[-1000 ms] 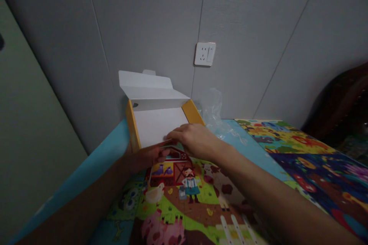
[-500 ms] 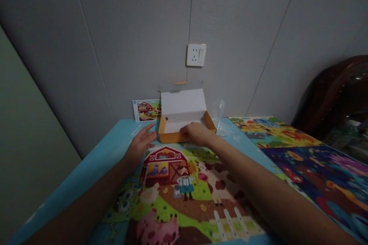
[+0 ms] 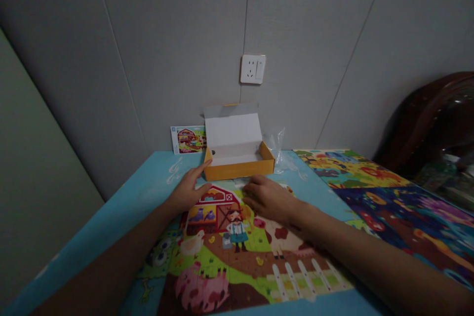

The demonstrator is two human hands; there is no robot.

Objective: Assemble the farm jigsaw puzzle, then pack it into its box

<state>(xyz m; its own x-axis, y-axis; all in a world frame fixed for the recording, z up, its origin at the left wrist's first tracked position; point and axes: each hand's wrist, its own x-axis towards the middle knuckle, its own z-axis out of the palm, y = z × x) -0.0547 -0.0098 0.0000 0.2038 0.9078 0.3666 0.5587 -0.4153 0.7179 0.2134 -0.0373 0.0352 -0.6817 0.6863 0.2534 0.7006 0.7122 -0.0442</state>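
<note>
A farm jigsaw puzzle (image 3: 237, 261) lies assembled on the table, with a red barn, a farmer, a cow and a pig on it. Behind it stands a yellow cardboard box (image 3: 240, 172), its white-lined lid raised against the wall. My left hand (image 3: 188, 191) is open at the box's front left corner. Its forefinger reaches the box's side and its thumb lies by the barn roof. Over the puzzle's upper edge, just in front of the box, my right hand (image 3: 269, 198) has its fingers curled downward. Whatever those fingers may hold is hidden.
A picture card (image 3: 189, 139) of the same farm leans on the wall left of the box. Right of the box sits a clear plastic bag (image 3: 279, 150). Two more colourful animal pictures (image 3: 392, 207) lie along the right side. A wall socket (image 3: 253, 69) is above.
My right hand has come out of the box and down toward me, onto the puzzle's upper edge. My left hand has shifted right, to the box's corner. The box sits slightly further left.
</note>
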